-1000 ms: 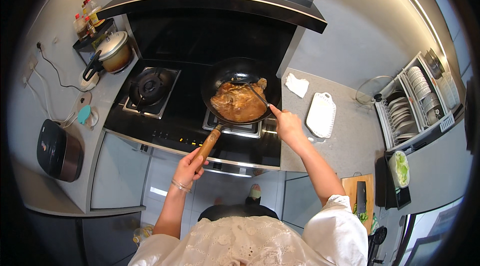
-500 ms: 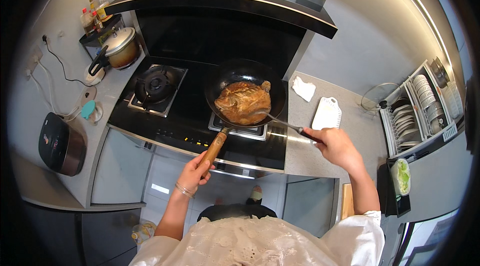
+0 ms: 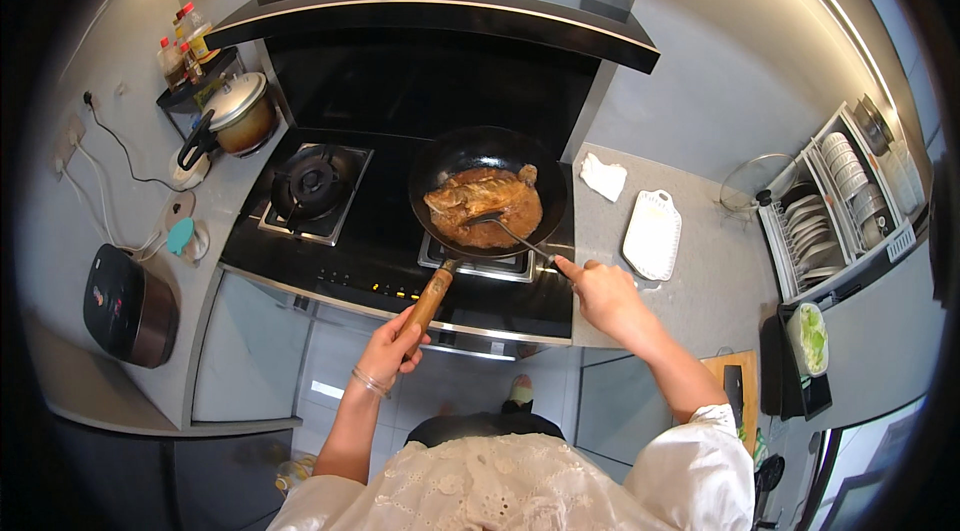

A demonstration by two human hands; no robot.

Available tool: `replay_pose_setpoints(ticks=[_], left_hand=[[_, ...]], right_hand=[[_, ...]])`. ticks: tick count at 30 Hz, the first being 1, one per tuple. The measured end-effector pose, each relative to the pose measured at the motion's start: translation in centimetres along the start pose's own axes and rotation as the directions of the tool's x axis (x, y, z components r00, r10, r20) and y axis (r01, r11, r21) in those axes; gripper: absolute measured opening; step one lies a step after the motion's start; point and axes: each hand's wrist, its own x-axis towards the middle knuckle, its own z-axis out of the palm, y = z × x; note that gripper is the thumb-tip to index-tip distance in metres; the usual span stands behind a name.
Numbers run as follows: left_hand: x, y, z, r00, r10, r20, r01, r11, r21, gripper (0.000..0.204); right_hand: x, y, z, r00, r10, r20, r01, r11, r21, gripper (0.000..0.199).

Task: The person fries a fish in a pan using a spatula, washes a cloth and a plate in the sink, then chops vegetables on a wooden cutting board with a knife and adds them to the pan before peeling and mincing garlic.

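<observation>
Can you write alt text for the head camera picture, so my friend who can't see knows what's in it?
Seen from above, a person cooks at a black stove: the left hand grips the wooden handle of a dark wok holding a browned fish in sauce, while the right hand works a spatula into it. A white rectangular dish lies on the grey counter to the right.

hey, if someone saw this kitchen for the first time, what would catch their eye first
Probably the black wok on the right burner, holding a browned fish in sauce. The left hand grips its wooden handle, and the right hand works a spatula into the food. A white dish lies on the counter beside it.
</observation>
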Motion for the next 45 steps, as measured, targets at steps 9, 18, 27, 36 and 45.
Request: replay_pose_setpoints(ticks=[9,18,27,36,45], left_hand=[[0.0,0.0,-0.7,0.999,0.037,-0.015,-0.037,0.999,0.003,0.044],[-0.4,0.2,-1.6,0.998,0.052,-0.025,-0.051,0.999,0.013,0.043],[-1.8,0.3,-1.3,0.988,0.051,-0.147,-0.049,0.999,0.018,0.042],[-2.8,-1.6,-3.3,0.964,0.038,-0.261,-0.043,0.999,-0.013,0.036],[-3.4,-1.7,-1.0,0.969,0.052,-0.242,-0.121,0.952,-0.28,0.039]], right_hand=[[-2.5,2.0,-3.2,0.996,0.09,0.003,-0.088,0.984,-0.152,0.048],[-1.4,3.8,-2.4,0.98,0.125,-0.155,-0.11,0.989,0.099,0.044],[6.4,6.4,7.7,0.968,0.099,-0.229,-0.056,0.98,0.189,0.045],[6.3,6.7,6.8,0.988,0.104,-0.115,-0.082,0.98,0.183,0.048],[6.2,6.8,7.2,0.989,0.008,-0.146,0.028,0.969,0.245,0.047]])
